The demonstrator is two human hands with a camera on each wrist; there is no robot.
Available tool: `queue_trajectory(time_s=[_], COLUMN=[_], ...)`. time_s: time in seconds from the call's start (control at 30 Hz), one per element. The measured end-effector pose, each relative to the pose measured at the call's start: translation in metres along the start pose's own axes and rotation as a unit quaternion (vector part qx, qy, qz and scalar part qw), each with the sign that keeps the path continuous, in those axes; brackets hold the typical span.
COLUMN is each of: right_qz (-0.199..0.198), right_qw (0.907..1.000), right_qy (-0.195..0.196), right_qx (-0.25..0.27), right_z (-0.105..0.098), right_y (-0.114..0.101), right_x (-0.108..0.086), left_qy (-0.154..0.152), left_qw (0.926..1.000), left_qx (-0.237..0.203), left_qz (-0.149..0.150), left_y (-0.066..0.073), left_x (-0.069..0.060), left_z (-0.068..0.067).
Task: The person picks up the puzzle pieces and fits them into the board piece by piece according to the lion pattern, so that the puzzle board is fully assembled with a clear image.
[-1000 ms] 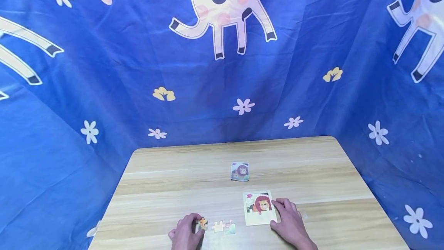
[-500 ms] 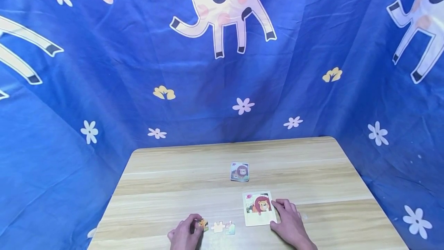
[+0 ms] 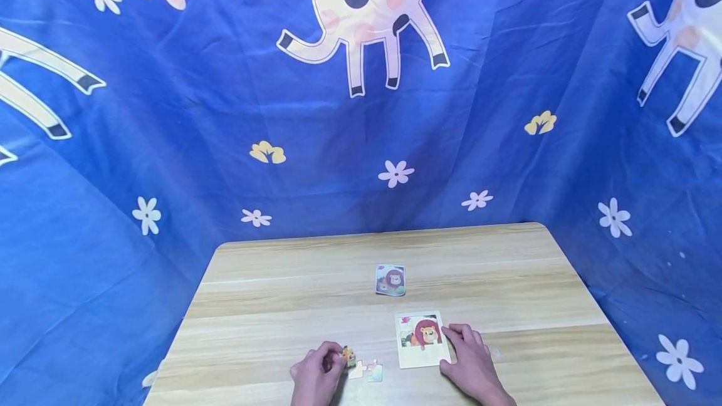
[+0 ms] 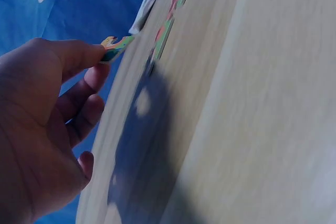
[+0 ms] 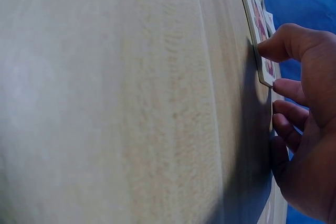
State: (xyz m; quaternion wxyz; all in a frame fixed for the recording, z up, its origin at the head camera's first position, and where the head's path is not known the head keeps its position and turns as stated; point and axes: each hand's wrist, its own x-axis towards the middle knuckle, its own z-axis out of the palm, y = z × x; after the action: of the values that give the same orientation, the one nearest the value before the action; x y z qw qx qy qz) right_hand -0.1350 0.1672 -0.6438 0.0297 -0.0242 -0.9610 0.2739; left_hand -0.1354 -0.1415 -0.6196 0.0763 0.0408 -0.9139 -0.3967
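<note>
My left hand pinches an orange-and-green jigsaw piece between thumb and forefinger. In the left wrist view the piece is raised off the table. Just right of it two loose jigsaw pieces lie flat: a pale one, partly covered, and a green-and-pink one. My right hand holds the right edge of a cream puzzle tray, thumb and forefinger apart along it. A lion picture fills the tray's upper half; its lower part is bare. The right wrist view shows the thumb on the tray's rim.
A small lion picture card lies behind the tray, its lower edge slightly curled. The wooden table has rounded far corners. A blue printed cloth hangs behind it and at both sides.
My left hand has moved right with the jigsaw piece, now over the left edge of the pale piece. The piece has been turned on the way. My right hand and the tray stay put.
</note>
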Motion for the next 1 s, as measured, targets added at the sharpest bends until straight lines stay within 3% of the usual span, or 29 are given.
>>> queue_trajectory(time_s=[0.4,1.0], right_qz=[0.010,0.007], right_qw=[0.9999,1.0000], right_qy=[-0.008,0.001], right_qx=[-0.001,0.001], right_z=[0.003,0.004], right_y=[0.005,0.005], right_x=[-0.002,0.000], left_qy=[-0.064,-0.081], left_qw=[0.9974,0.9937], left_qx=[-0.009,-0.025], left_qz=[0.033,0.073], left_y=[0.029,0.052], left_x=[0.001,0.000], left_z=[0.028,0.055])
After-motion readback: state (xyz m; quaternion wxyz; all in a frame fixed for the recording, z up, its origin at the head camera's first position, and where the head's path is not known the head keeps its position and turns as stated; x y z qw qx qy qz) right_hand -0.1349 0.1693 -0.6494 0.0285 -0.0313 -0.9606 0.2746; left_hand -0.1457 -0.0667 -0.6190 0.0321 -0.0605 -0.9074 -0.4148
